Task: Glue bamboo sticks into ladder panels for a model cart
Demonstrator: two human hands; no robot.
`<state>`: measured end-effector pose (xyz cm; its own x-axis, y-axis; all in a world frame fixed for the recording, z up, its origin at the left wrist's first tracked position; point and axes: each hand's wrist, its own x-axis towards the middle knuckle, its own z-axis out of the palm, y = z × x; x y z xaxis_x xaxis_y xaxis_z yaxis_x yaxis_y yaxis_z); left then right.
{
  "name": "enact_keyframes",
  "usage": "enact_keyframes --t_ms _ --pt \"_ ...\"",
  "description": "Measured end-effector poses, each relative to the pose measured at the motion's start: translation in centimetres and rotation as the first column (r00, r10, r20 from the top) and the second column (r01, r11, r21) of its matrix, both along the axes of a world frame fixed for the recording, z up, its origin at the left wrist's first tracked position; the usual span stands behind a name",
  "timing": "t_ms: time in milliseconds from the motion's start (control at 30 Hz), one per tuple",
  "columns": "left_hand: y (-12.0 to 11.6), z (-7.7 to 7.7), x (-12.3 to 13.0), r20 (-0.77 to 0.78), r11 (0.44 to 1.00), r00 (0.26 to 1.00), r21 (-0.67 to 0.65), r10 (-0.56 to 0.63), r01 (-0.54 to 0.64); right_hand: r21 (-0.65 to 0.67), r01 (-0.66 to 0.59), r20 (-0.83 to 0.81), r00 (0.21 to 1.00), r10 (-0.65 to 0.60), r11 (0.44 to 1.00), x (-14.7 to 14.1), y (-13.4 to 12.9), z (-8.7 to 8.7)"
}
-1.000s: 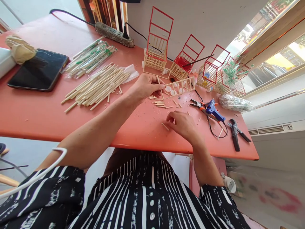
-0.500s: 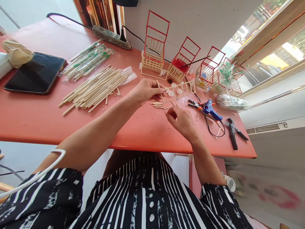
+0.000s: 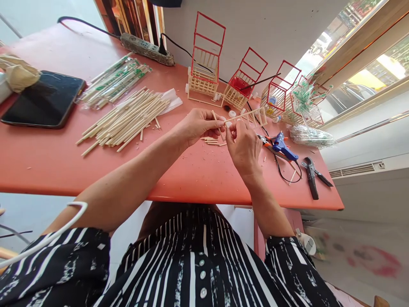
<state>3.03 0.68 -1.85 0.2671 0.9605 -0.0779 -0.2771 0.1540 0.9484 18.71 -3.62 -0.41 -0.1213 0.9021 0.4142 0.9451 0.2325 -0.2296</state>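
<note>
My left hand [image 3: 204,124] pinches the near end of a small ladder-like stick frame [image 3: 263,116], which slants up to the right above the table. Close against it, my right hand [image 3: 244,143] has its fingers pressed together at the frame's left part; whatever lies between those fingertips is too small to make out. The right fingers hide part of the frame. Short cut sticks [image 3: 211,140] lie on the table below the hands, and a white cap [image 3: 232,114] sits just behind them.
On the red table [image 3: 191,179] lie a stick pile [image 3: 128,119], wrapped sticks [image 3: 115,81], a tablet [image 3: 44,99], a blue glue gun [image 3: 283,147] and black pliers [image 3: 311,177]. Little stick chairs [image 3: 206,64] line the wall, near a power strip [image 3: 147,49].
My right hand has moved up to the frame and now meets my left hand there. The frame has tilted slightly, and my left hand still grips it.
</note>
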Motion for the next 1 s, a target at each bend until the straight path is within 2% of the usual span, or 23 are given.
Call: enact_keyframes --t_ms 200,567,1000 --pt "0.13 -0.01 -0.12 0.027 1.000 1.000 -0.009 -0.012 0.013 0.031 0.028 -0.009 1.000 -0.028 0.999 -0.08 0.25 -0.53" --pt "0.06 -0.23 0.14 0.035 1.000 0.999 -0.003 -0.010 0.010 0.051 0.029 0.077 0.996 -0.033 0.998 -0.06 0.14 -0.74" --pt "0.08 -0.40 0.21 -0.011 0.999 1.000 0.046 0.027 -0.026 -0.050 0.056 0.094 0.994 -0.051 0.997 -0.53 -0.35 -0.01"
